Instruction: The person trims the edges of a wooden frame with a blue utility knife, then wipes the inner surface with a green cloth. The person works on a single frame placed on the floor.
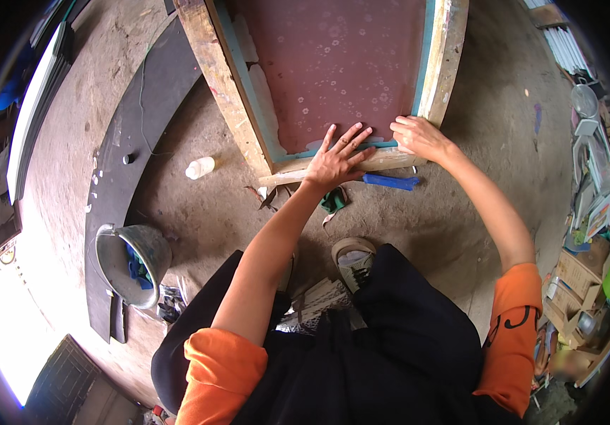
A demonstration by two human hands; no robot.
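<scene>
A screen-printing frame of stained wood holds a reddish-brown mesh dotted with small pale flower shapes. Blue-green strips line the mesh along the wood. Over the frame's near side lies my left hand, its fingers spread flat on the mesh's edge. At the near right inner corner, my right hand has its fingers curled and pressed together; whatever they pinch, if anything, is hidden. Just below the near wooden bar is a flat blue piece, and beside it a crumpled green cloth on the floor.
A white bottle lies left of the frame. Further left are a long dark board and a grey bucket with blue cloth inside. Along the right wall, boxes and mixed items are piled. My shoe is close below the frame.
</scene>
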